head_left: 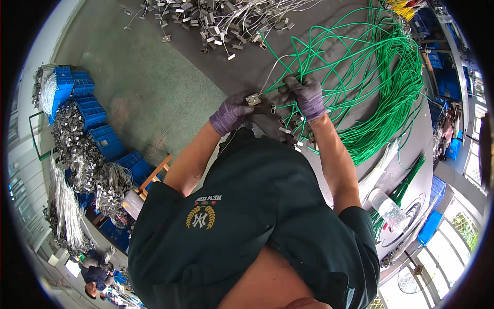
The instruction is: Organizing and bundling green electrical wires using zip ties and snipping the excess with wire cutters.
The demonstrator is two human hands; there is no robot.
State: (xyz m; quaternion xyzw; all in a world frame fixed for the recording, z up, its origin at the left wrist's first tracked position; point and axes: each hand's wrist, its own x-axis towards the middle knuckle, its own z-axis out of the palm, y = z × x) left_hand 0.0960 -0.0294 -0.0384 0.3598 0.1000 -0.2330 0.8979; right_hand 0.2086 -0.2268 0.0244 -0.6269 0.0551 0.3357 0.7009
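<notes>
Both my hands wear purple-grey gloves over a grey worktable [242, 77]. My left hand [230, 114] pinches a small square metal connector plate [252, 99] with a thin white wire running up from it. My right hand [307, 95] is closed on a green cable [288, 87] from the big coil of green cables [396, 98] that lies to the right. The two hands are close together, almost touching at the connector. Several small metal connectors [290, 131] lie on the table just below my hands.
A heap of white wires with metal end pieces [221, 20] lies at the table's far edge. A clear plastic bottle [387, 206] stands at the right. Blue crates with metal parts [87, 134] are stacked on the floor at left. Another person [95, 275] crouches at lower left.
</notes>
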